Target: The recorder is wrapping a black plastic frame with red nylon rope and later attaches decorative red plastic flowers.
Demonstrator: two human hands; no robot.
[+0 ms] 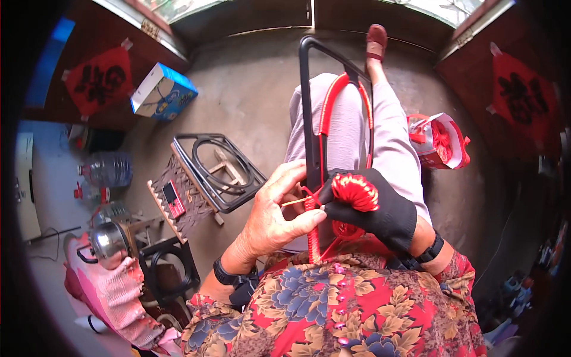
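Head view: left hand (275,209), bare, closes thumb and fingers narrowly on a red-wrapped section (313,229); right hand (380,208), black-gloved, holds a bundle of glossy red cord (355,191) just beside it. Black frame (308,119) extends forward over the lap; red phone (173,199) lies on a woven seat (196,215), left.

Daylight falls from pale, washed-out glass panes (446,8) at top; dim sides sink into fisheye-curved black edges.

Here's the frame (308,110) over the legs (389,137), bag (459,156) out right; across to the left, phone (175,204) on stool (190,199), bottles (113,169) left of that, box (169,95) farther ahead!
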